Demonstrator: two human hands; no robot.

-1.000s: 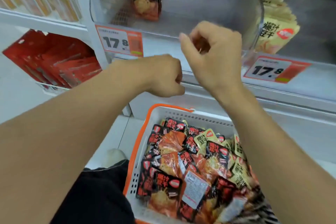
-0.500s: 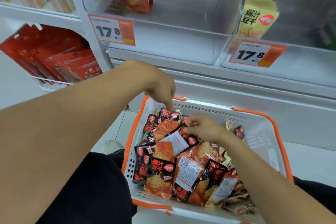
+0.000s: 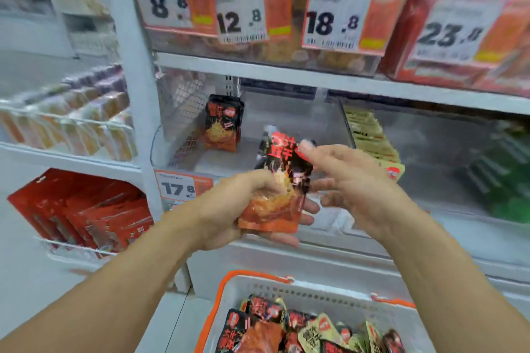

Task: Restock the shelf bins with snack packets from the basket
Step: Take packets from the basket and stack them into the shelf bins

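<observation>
My left hand [image 3: 229, 212] grips the lower part of a black-and-orange snack packet [image 3: 279, 180], held upright in front of the shelf. My right hand [image 3: 350, 183] touches the packet's top right corner with thumb and fingers. Behind them is a clear shelf bin [image 3: 183, 163] with one matching packet [image 3: 223, 126] standing at its back left. The neighbouring clear bin [image 3: 430, 152] holds a row of yellow packets [image 3: 372, 137]. Below, the white basket with an orange rim [image 3: 223, 295] holds several black-orange and yellow packets [image 3: 309, 329].
Price tags reading 17.8 [image 3: 177, 188] mark the bin front; tags 8.8, 12.8, 18.8 and 23.8 hang on the shelf above [image 3: 286, 71]. Red packs [image 3: 86, 215] fill a wire rack at lower left. A white upright post [image 3: 134, 94] divides the shelving.
Both hands have risen out of the basket with a black-and-orange packet. They now hold it in front of the shelf bin. The view has tilted upward.
</observation>
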